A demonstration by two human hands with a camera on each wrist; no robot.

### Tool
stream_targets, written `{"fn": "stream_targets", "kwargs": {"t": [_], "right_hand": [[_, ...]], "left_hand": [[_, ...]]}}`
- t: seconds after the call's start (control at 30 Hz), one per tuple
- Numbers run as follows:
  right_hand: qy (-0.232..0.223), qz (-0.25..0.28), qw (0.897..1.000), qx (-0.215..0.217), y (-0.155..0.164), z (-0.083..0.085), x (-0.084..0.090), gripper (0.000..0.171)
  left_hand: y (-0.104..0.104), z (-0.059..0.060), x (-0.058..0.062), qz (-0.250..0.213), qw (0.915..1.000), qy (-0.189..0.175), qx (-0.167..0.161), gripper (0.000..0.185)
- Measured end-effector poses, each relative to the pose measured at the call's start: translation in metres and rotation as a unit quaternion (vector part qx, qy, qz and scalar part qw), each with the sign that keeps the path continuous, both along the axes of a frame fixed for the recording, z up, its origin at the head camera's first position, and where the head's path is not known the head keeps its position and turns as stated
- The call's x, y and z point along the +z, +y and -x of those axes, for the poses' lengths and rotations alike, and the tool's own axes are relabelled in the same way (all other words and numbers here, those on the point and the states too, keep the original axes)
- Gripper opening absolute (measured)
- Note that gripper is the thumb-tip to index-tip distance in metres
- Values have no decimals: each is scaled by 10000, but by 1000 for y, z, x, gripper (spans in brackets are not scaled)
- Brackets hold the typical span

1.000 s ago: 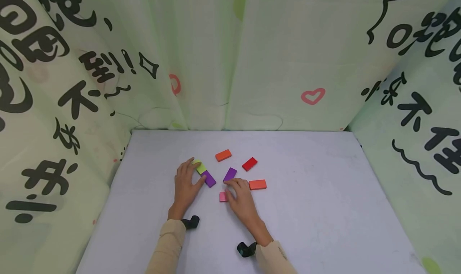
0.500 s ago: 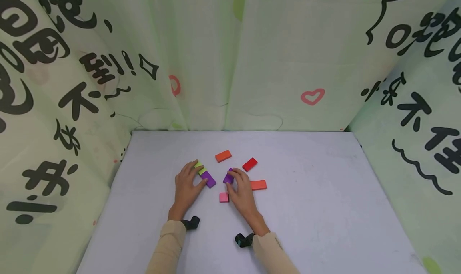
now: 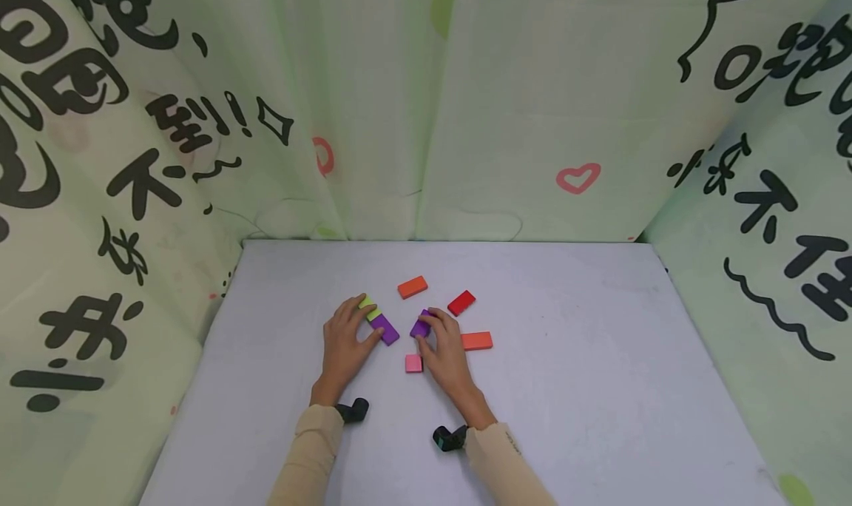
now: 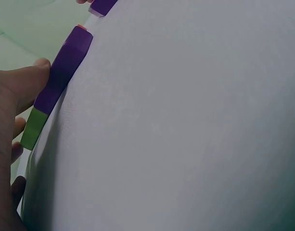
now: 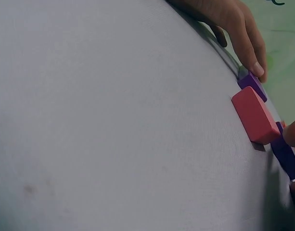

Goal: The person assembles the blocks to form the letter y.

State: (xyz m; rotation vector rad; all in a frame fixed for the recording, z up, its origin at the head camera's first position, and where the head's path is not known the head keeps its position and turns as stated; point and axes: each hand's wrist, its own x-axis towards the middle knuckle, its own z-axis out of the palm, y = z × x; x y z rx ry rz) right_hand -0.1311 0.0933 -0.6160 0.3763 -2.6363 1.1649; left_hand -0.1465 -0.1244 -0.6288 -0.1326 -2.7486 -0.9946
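Note:
My left hand (image 3: 342, 349) holds a row of two blocks on the white table, a lime green block (image 3: 373, 314) touching a purple block (image 3: 385, 331). Its fingers lie at the green one, and the thumb (image 4: 39, 72) rests against the purple one in the left wrist view. A second purple block (image 3: 420, 328) is pinched between the thumb and fingers of my right hand (image 3: 447, 359), a short way right of the row. Just below it lies a small pink block (image 3: 414, 363), apart from the hand; it stands large in the right wrist view.
An orange block (image 3: 413, 287) lies beyond the hands, with a red block (image 3: 461, 302) to its right. Beside the right hand is an orange-red block (image 3: 476, 341). Printed curtains (image 3: 506, 121) surround the white table (image 3: 586, 402) at the back and sides.
My right hand has moved forward from the pink block's side and taken hold of the second purple block, shifting it slightly left. The left hand has hardly moved.

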Motion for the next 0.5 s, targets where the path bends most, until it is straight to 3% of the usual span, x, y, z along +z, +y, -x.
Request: {"fn": "stream_targets", "kwargs": {"t": [0.5], "right_hand": [[144,-83,9997,203,-6,8,-4,37]], "left_hand": [[0,1,-2,63,9997,241,-18,50]]}}
